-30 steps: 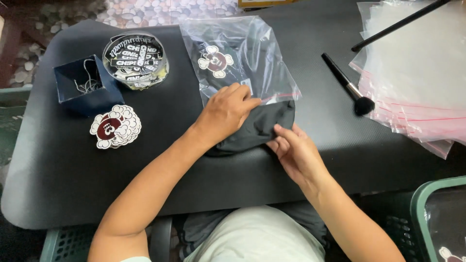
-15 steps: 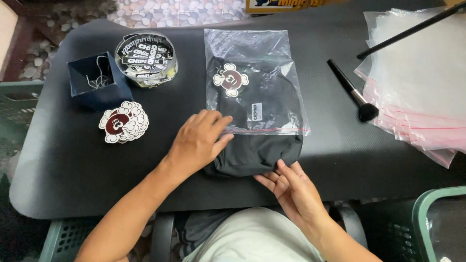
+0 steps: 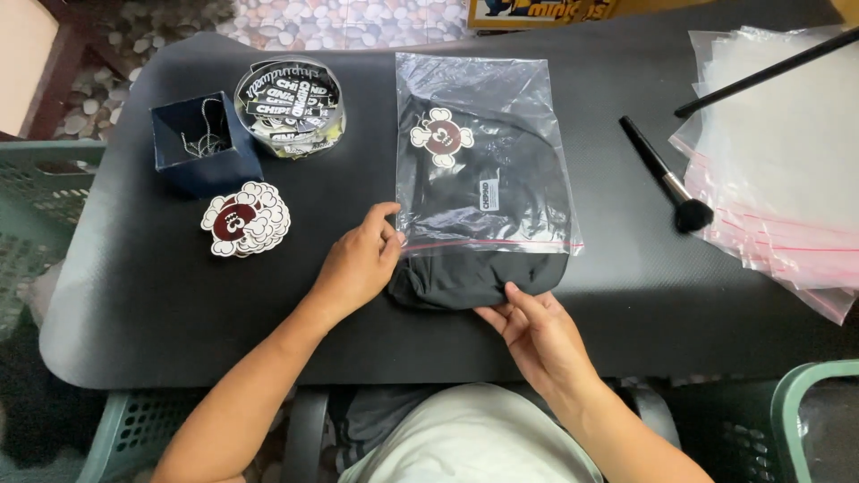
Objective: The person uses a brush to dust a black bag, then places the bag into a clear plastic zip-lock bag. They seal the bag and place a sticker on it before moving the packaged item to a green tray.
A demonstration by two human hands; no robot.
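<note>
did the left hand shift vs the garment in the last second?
Yes. The left hand slid off the top of the folded black garment to its left edge, at the mouth of the clear bag, toward the cloud-shaped sticker stack.
</note>
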